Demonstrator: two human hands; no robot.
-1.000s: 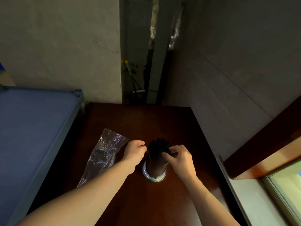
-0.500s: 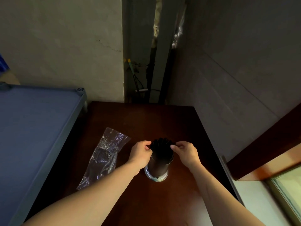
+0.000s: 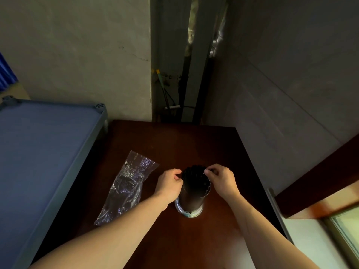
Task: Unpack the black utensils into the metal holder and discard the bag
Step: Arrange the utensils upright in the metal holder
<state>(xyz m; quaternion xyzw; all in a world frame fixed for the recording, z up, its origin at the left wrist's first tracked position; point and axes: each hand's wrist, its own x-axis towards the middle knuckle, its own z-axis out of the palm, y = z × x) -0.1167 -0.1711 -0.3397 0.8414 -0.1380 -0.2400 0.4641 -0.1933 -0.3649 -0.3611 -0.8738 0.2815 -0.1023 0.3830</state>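
Black utensils (image 3: 194,171) stand upright in the metal holder (image 3: 191,199), both the left hand (image 3: 170,186) and right hand (image 3: 221,180) curled and pinching at them, while the emptied plastic bag (image 3: 127,186) lies lengthwise nearer the left hand on the dark wooden table (image 3: 194,144).

Your metal holder (image 3: 191,199) stands upright on the desk (image 3: 194,144), nearer its right edge, dark-walled with a shiny base rim. The black utensils (image 3: 195,170) stick up from its mouth in a tight bunch. Your clear plastic bag (image 3: 126,186) lies flat and crumpled near the left edge, apart from the holder.
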